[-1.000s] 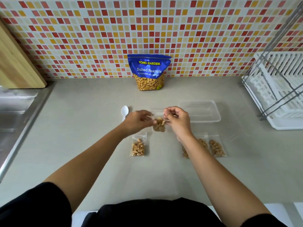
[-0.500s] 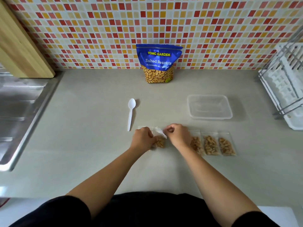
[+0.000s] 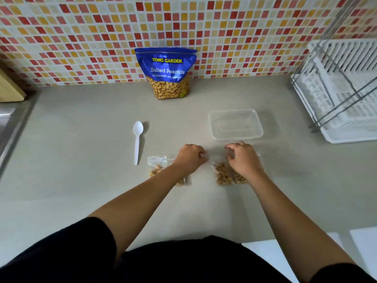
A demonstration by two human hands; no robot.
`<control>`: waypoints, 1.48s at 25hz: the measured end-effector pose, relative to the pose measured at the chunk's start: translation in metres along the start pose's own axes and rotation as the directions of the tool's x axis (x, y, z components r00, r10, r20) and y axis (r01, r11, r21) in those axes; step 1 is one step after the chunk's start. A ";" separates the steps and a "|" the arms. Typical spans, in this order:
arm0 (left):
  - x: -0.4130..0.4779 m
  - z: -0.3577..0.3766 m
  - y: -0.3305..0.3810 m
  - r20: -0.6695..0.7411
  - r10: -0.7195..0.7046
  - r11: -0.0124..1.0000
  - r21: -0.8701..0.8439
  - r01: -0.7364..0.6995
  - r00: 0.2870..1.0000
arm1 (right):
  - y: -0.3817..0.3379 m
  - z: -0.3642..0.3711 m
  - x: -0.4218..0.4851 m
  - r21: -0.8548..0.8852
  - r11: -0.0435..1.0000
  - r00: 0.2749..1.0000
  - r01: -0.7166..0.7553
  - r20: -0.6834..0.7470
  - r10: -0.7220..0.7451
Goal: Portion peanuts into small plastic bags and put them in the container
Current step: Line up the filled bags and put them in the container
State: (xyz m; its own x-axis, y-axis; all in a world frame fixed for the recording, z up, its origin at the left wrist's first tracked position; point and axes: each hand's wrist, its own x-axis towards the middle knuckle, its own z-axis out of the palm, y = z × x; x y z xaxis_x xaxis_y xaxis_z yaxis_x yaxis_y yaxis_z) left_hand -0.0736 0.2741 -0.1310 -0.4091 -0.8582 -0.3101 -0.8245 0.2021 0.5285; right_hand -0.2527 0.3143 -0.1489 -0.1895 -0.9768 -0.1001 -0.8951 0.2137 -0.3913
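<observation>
Head view, right hand (image 3: 242, 160) over peanut bag (image 3: 221, 174)

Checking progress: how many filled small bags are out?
3 visible: one bag near the spoon, beneath the wrist of the left hand; two bags side by side under the right hand. Arms may hide more.

Wall tiles (image 3: 81, 37): I'm seeing a mosaic of red, orange, yellow and cream squares.
Peanut pouch (image 3: 166, 66): blue on top, yellow and white lettering, tan nuts below.
Spoon (image 3: 137, 139): plain white.
Container (image 3: 235, 123): clear, and I read the grey counter (image 3: 81, 139) through it.
Dish rack (image 3: 346, 88): white with grey wires.
Sleeves (image 3: 61, 252): black.
</observation>
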 end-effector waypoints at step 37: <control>-0.006 -0.126 -0.020 -0.206 0.428 0.880 0.318 -0.353 0.880 | -0.116 -0.028 0.008 0.666 0.705 0.933 0.242 -0.359 0.019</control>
State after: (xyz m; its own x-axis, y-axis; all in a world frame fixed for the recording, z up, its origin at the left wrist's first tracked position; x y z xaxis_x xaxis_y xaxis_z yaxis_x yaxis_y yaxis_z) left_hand -0.0061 0.2157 -0.0404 -0.6320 -0.7662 0.1160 -0.7052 0.6308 0.3237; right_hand -0.1616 0.2809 -0.0782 -0.3386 -0.9129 0.2280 -0.4083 -0.0757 -0.9097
